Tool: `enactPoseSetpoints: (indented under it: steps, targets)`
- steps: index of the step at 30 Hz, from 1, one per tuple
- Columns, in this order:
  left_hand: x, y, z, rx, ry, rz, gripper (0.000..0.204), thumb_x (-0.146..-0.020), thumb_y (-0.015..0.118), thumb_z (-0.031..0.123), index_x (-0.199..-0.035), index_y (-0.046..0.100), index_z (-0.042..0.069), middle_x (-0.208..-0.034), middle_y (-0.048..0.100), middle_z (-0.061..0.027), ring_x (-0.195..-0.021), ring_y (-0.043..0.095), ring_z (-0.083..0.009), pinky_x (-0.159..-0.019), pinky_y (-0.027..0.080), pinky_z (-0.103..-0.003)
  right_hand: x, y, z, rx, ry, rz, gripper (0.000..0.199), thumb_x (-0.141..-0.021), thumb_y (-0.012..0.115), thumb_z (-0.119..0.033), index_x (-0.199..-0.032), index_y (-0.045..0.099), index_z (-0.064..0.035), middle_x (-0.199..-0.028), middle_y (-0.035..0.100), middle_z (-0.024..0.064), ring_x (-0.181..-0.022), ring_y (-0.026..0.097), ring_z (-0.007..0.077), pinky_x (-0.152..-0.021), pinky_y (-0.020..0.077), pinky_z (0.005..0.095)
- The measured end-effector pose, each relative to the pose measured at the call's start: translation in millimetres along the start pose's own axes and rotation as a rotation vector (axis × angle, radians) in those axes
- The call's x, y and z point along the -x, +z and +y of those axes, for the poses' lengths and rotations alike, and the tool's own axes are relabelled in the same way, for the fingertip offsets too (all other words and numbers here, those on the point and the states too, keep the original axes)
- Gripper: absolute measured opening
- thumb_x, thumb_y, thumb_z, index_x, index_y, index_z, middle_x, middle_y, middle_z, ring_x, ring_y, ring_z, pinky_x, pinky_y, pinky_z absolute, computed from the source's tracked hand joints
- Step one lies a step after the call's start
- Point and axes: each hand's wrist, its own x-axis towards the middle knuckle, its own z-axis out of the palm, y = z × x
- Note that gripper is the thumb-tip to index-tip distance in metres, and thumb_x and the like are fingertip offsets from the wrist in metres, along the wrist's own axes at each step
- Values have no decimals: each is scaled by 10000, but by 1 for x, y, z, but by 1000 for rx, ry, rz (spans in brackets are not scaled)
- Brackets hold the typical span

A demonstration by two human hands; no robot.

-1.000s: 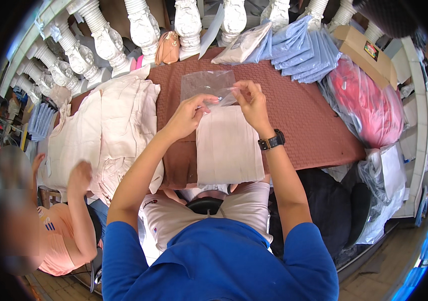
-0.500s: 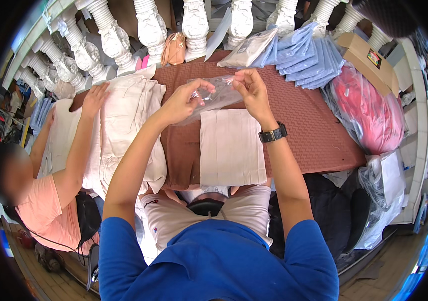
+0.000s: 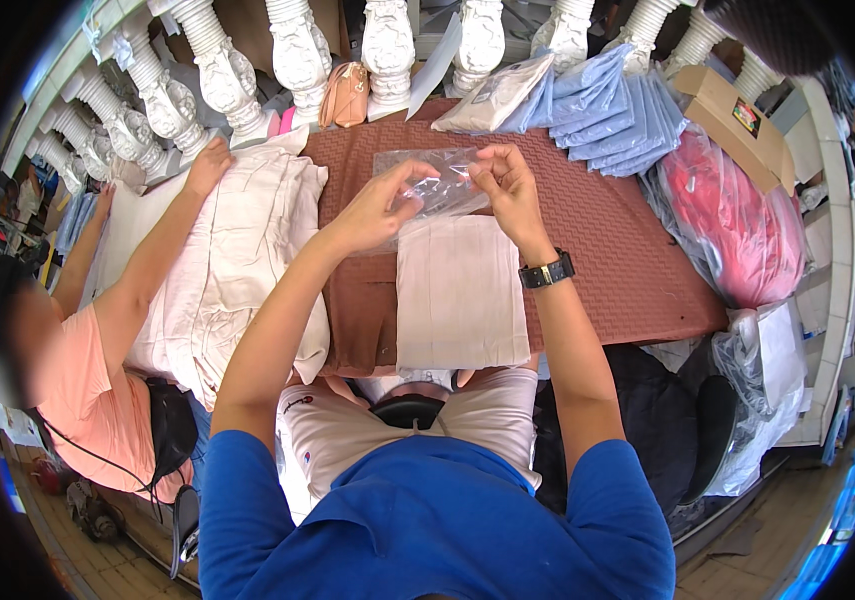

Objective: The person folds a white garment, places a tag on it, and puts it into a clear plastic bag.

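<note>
A clear plastic bag (image 3: 447, 186) is stretched just beyond a folded cream cloth (image 3: 459, 290), which lies flat in front of me on the brown cover. My right hand (image 3: 510, 195), with a dark watch on its wrist, pinches the bag's right edge between thumb and fingers. On the bag's left side is my left hand (image 3: 379, 205), its fingers curved and the thumb held apart from them. That hand touches or overlaps the plastic, but no grip shows. Part of the bag's left end is hidden behind it.
A person in a peach shirt (image 3: 102, 390) reaches over a stack of cream cloth (image 3: 247, 240) at left. Bagged blue items (image 3: 612, 115), a cardboard box (image 3: 732, 125) and a red bagged bundle (image 3: 727, 215) stand at right. White balusters (image 3: 390, 55) line the back.
The bag looks flatter and more spread out between my hands, and my left fingers have shifted slightly. The other person's hand has reached farther over the cloth stack.
</note>
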Motion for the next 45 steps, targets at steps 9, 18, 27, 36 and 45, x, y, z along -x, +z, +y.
enactPoseSetpoints:
  steps: [9,18,27,36,45]
  targets:
    - [-22,19,10,-302,251,162,203,-943,655,7,-1145,653,26,-1099,697,-133,-927,702,-326,-777,545,-401,5,9,0,79,19,-59,294,-969,698,-32,-1165,480,-39,-919,699,45,-806,612,82,-723,490,248]
    - [-18,18,15,-423,303,166,182,-932,659,22,-1112,679,31,-1034,675,-136,-921,684,-353,-783,552,-431,10,8,-5,114,39,-101,461,-930,721,34,-1248,394,-35,-943,733,72,-811,615,86,-721,489,241]
    - [-18,6,7,-796,535,149,205,-870,687,46,-1074,701,45,-1082,676,-88,-1030,669,-286,-912,546,-402,9,10,2,126,35,-130,520,-887,725,61,-1275,392,-29,-946,754,95,-790,627,93,-701,494,243]
    - [-19,1,-8,-911,602,108,190,-855,712,104,-1035,698,45,-1052,665,-53,-995,666,-232,-892,528,-372,11,13,-6,196,41,-144,554,-873,751,29,-1294,396,-28,-929,755,95,-778,623,99,-706,500,254]
    - [-18,7,-9,-786,487,128,149,-859,736,103,-977,668,41,-965,653,-64,-906,667,-242,-829,527,-381,10,15,-5,246,51,-147,555,-867,783,-26,-1293,427,-36,-883,753,80,-768,641,119,-721,510,272]
